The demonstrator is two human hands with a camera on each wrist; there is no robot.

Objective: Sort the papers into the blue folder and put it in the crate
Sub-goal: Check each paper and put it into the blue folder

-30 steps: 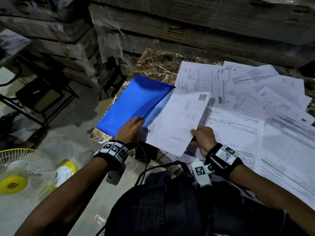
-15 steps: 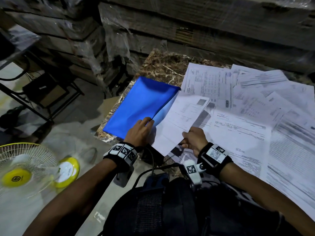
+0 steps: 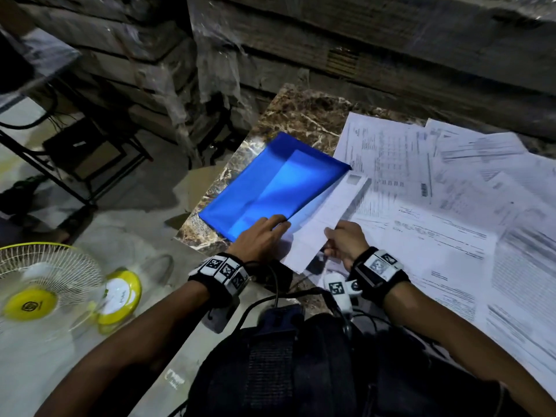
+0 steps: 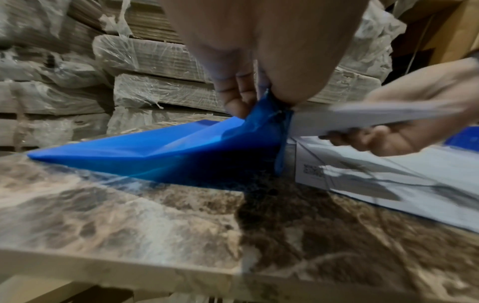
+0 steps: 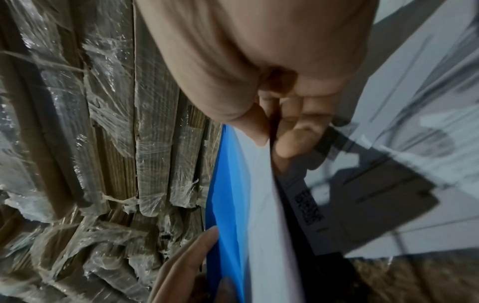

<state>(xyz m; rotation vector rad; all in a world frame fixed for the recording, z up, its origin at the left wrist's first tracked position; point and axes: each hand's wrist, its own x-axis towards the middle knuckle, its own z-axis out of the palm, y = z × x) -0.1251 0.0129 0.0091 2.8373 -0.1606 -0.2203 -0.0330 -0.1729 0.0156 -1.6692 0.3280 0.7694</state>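
Our left hand (image 3: 261, 236) pinches the blue folder (image 3: 264, 188) cover up; our right hand (image 3: 346, 240) grips a light, floppy paper sheet (image 3: 325, 218) by its near edge.

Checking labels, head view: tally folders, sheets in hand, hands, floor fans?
blue folder: 1
held sheet: 1
hands, left hand and right hand: 2
fan: 1
Total: 5

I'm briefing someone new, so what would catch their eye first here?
The bright blue folder at the marble table's left corner, its cover lifted by the left hand. The right hand feeds a sheet into it; loose papers cover the table's right side.
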